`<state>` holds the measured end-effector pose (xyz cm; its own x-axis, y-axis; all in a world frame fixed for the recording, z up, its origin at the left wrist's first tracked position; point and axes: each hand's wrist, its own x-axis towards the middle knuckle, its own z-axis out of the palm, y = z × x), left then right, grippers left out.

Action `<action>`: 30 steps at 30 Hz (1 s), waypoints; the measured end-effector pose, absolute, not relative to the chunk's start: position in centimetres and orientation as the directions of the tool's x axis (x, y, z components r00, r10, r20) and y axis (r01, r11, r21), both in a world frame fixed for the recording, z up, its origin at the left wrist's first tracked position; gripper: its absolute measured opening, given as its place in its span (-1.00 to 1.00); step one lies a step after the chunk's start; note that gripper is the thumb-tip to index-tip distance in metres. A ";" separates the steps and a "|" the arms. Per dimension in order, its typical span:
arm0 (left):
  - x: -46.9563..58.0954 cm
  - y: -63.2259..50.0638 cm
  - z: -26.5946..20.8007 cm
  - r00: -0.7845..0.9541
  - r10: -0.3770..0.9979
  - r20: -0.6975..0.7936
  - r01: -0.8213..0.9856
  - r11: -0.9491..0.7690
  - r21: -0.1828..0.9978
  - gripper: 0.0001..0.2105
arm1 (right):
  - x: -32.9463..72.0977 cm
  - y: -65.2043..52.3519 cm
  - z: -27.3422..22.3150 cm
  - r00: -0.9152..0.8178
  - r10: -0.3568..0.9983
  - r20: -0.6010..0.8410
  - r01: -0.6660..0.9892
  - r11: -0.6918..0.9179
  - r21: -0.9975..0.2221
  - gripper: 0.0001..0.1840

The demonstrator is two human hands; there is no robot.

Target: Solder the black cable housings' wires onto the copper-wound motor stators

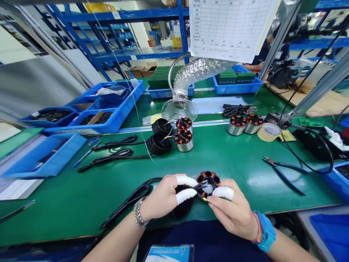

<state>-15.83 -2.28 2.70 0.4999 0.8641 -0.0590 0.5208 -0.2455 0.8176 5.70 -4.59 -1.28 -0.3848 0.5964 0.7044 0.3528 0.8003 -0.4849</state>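
Note:
Near the front edge of the bench, a motor stator (207, 177) with copper windings sits between my hands. My left hand (170, 196), with white tape on thumb and forefinger, pinches dark wires over the stator's near left side. A black round housing (183, 205) lies partly hidden beneath that hand, with a coiled black cable (135, 198) to its left. My right hand (230, 207), one finger taped white, holds a thin wire (205, 199) with a yellow part between its fingertips. The wires' tips are too small to make out.
Behind my hands stand more stators (184, 140) beside black housings (159, 143) with cables. Diagonal cutters (283, 171) lie at right, near a tape roll (268, 131). A foil duct (191, 74) comes down at centre. Blue bins (117, 118) line the left; a thin strand hangs before them.

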 end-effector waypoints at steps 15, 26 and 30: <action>-13.9 -1.0 3.7 0.477 0.871 -0.118 0.551 -0.192 0.812 -0.79 | 6.9 -1.5 -1.5 -0.425 0.837 0.344 0.238 0.470 -0.850 -0.79; -13.7 -1.0 3.3 0.390 0.895 -0.217 0.578 -0.054 0.814 -0.81 | 6.8 2.4 -1.6 -0.531 0.832 0.159 0.120 0.259 -0.958 -0.86; -13.4 -0.8 3.2 0.389 0.880 -0.271 0.548 0.016 0.836 -0.81 | 6.9 2.0 -1.0 -0.457 0.856 0.239 0.274 0.392 -0.878 -0.90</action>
<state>-13.37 -0.77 3.22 0.3889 0.8805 -0.2711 0.5478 0.0156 0.8365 6.91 2.04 -1.04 -0.4575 0.8564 0.2395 0.2741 0.3920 -0.8782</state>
